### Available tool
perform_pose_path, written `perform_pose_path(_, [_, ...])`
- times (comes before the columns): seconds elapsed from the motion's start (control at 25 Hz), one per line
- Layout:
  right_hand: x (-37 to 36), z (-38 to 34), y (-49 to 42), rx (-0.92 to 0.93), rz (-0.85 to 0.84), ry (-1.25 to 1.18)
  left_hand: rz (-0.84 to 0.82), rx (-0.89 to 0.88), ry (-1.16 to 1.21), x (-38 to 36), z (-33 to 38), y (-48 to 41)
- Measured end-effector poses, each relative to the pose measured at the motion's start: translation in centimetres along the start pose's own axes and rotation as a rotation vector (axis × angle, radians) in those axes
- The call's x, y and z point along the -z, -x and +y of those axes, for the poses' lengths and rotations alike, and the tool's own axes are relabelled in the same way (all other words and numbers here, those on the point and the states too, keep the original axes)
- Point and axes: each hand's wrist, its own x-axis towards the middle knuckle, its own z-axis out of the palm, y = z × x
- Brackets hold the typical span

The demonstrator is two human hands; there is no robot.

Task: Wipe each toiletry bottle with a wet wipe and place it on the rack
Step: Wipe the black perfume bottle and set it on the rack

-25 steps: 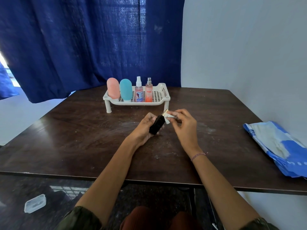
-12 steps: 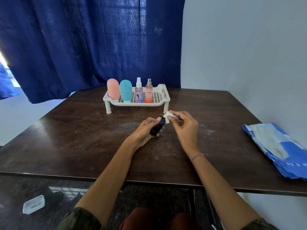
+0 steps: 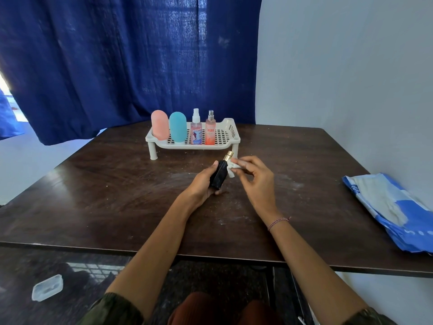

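Just in front of the white slotted plastic rack (image 3: 232,138), your left hand (image 3: 201,185) grips the small black gold-capped bottle (image 3: 219,176), tilted, while your right hand (image 3: 256,178) pinches a crumpled white wet wipe (image 3: 232,169) against it.

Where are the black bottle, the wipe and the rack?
black bottle (image 3: 219,178): head view, on its dark body.
wipe (image 3: 232,172): head view, on the white wad.
rack (image 3: 231,131): head view, on its right wall.
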Motion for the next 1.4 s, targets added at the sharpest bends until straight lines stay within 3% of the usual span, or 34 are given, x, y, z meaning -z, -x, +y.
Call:
perform_pose_path(0.16, [-0.1, 0.1, 0.2, 0.095, -0.042, 0.047, 0.001, -0.027, -0.080, 0.2, -0.1, 0.1])
perform_pose_path(0.44, [-0.9, -1.1, 1.1, 0.378, -0.292, 0.056, 0.046, 0.017, 0.138, 0.7, 0.0, -0.2])
perform_pose_path(0.56, [-0.7, -0.9, 1.0, 0.337, -0.257, 0.064, 0.005, 0.018, 0.099, 0.5, 0.1, 0.0])
perform_pose_path(0.8, [0.4, 0.1, 0.1, 0.058, 0.001, 0.066, -0.065, -0.037, -0.146, 0.1, -0.3, 0.2])
perform_pose_path(0.92, [0.0, -0.1, 0.4, 0.154, -0.072, 0.063, -0.061, -0.064, -0.142, 0.2, -0.3, 0.1])
perform_pose_path(1.04, [-0.7, -0.8, 0.8, 0.292, -0.250, 0.085, -0.002, -0.068, -0.019, 0.3, -0.1, 0.2])
perform_pose_path(1.2, [-0.9, -1.0, 1.0, 0.338, -0.342, 0.113, 0.033, -0.007, 0.102, 0.4, 0.2, 0.4])
perform_pose_path(1.28, [-0.6, -0.8, 0.8, 0.300, -0.284, 0.104, -0.006, 0.002, 0.077, 0.3, 0.2, 0.3])
perform_pose_path(1.4, [0.2, -0.3, 0.2, 0.135, -0.069, 0.057, -0.009, 0.014, -0.023, 0.3, 0.0, 0.2])
